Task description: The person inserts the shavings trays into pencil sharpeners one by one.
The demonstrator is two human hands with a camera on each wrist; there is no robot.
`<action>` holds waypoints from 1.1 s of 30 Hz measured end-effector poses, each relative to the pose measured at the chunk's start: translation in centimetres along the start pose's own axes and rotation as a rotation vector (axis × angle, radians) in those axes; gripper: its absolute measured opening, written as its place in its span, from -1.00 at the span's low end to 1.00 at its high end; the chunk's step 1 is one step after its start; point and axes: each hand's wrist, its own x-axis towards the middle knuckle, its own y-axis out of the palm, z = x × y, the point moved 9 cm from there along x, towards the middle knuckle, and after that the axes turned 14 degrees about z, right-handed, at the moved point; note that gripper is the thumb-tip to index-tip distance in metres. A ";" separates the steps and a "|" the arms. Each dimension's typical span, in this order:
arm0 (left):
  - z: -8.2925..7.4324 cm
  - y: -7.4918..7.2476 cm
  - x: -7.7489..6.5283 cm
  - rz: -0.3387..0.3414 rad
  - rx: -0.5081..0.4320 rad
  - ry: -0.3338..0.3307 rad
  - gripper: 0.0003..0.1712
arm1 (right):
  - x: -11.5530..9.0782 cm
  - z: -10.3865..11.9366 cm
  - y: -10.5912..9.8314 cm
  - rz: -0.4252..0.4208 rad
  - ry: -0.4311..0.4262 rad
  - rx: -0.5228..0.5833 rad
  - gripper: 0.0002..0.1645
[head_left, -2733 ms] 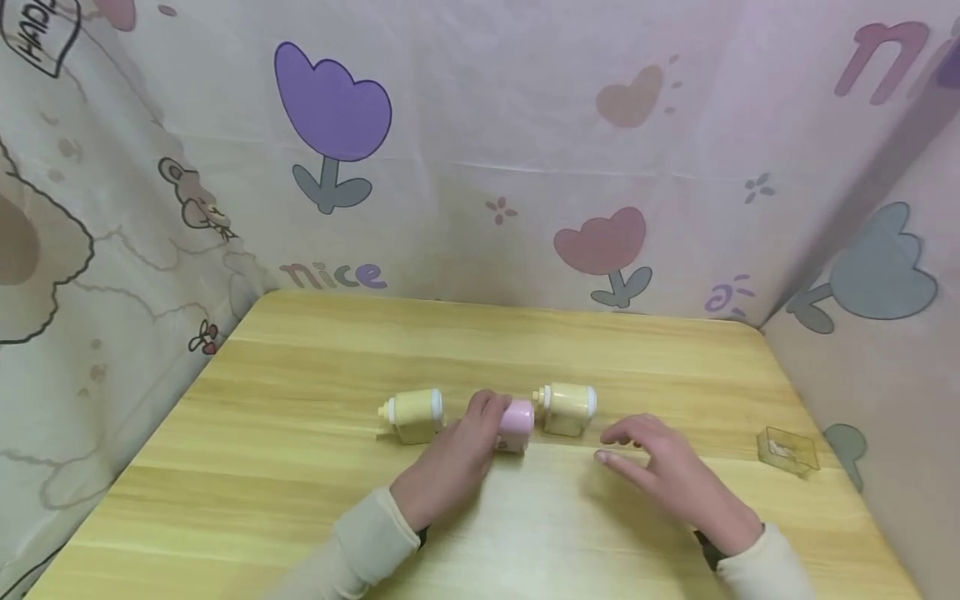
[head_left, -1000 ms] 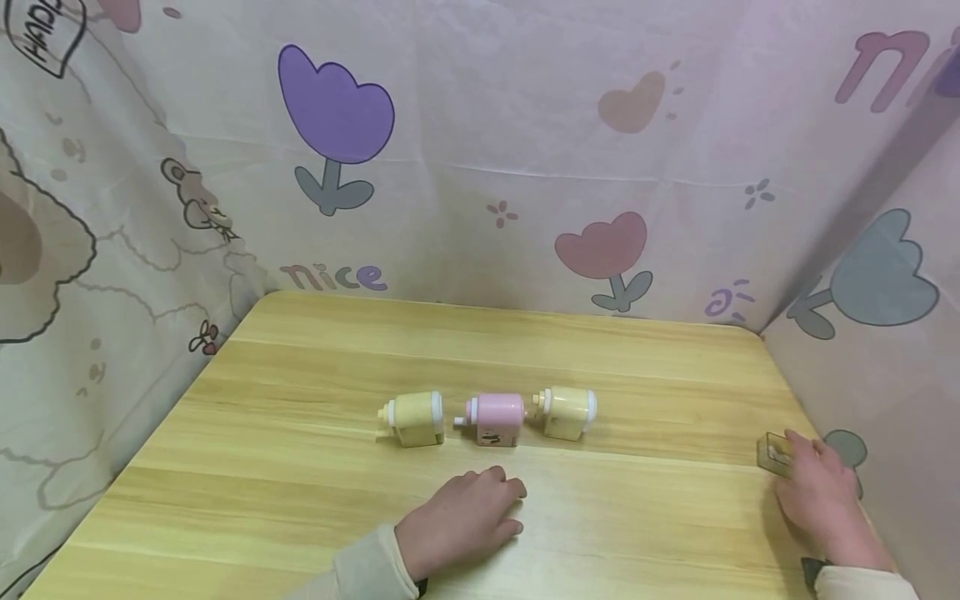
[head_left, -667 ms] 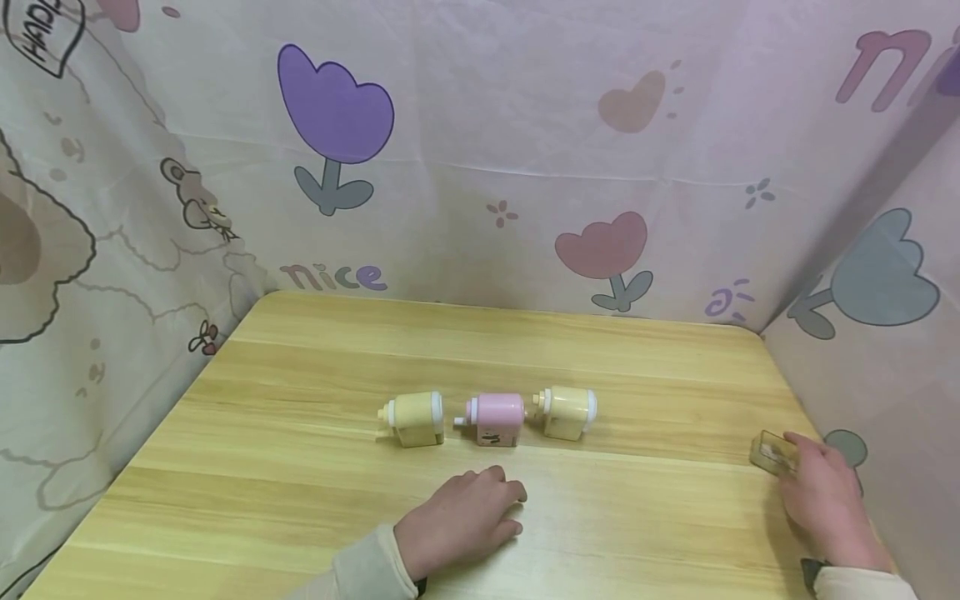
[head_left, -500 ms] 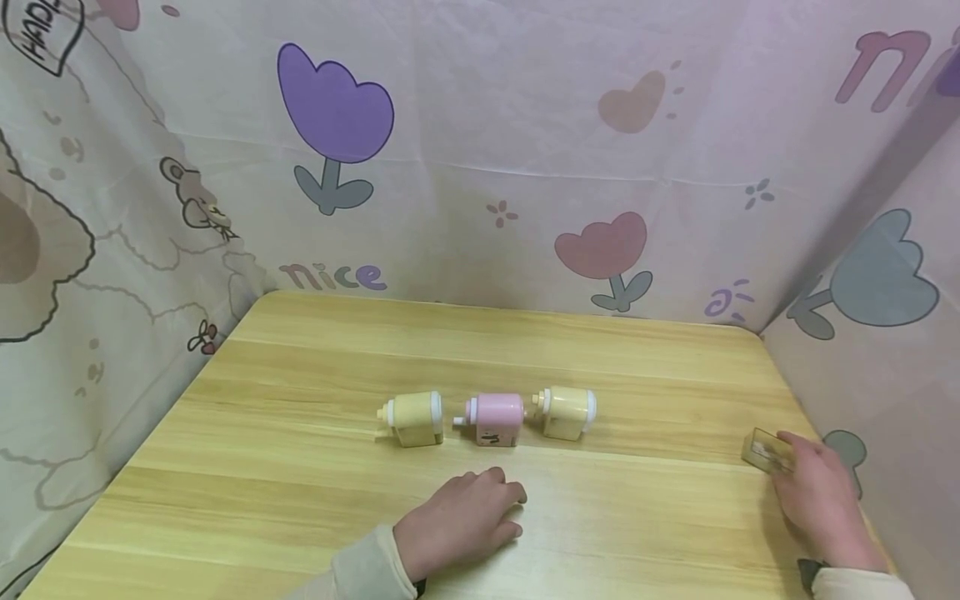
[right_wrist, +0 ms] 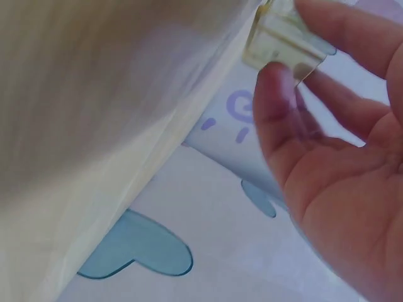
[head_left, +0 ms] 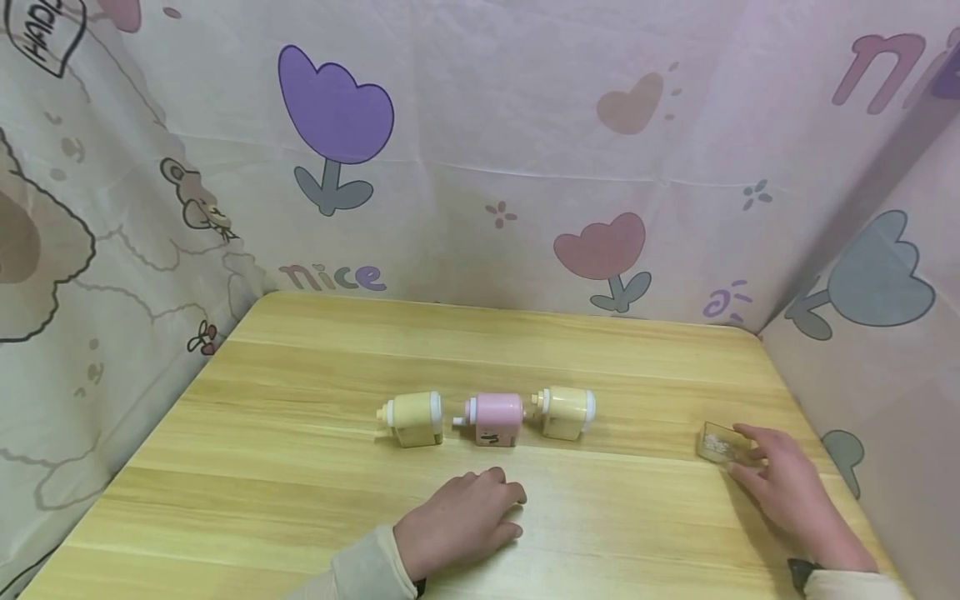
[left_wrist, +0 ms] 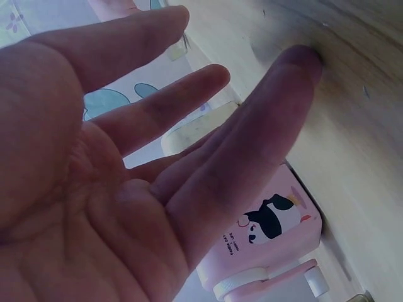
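Note:
My right hand (head_left: 787,492) pinches a small clear yellowish tray (head_left: 716,443) between thumb and fingers, at the right of the table; it looks like a sharpener's shavings drawer. Whitish bits show inside it. My left hand (head_left: 459,517) holds nothing; its fingers are loosely spread and a fingertip touches the table in the left wrist view. Just beyond it stands a pink crank pencil sharpener (head_left: 498,419) with a panda print (left_wrist: 277,217). Yellow sharpeners flank it, one at left (head_left: 416,419) and one at right (head_left: 567,412).
The wooden table (head_left: 337,350) has printed cloth walls on its left, back and right sides. The right cloth (head_left: 885,383) stands close beside my right hand. All three sharpeners form a row across the middle, their cranks pointing left.
My left hand has let go of the pink sharpener and drawn back toward me. My right hand has reached to the far right, taken the tray and brought it leftward.

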 end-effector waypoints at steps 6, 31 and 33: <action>0.0 0.0 0.0 0.000 -0.003 0.001 -0.76 | 0.4 2.1 0.6 0.008 -0.056 0.026 -0.33; 0.1 0.2 0.1 0.001 -0.011 0.001 -0.78 | -0.2 11.2 4.2 0.051 -0.361 0.178 -0.25; 0.1 0.2 0.1 -0.002 -0.010 -0.001 -0.79 | -0.3 11.5 4.3 0.056 -0.367 0.182 -0.24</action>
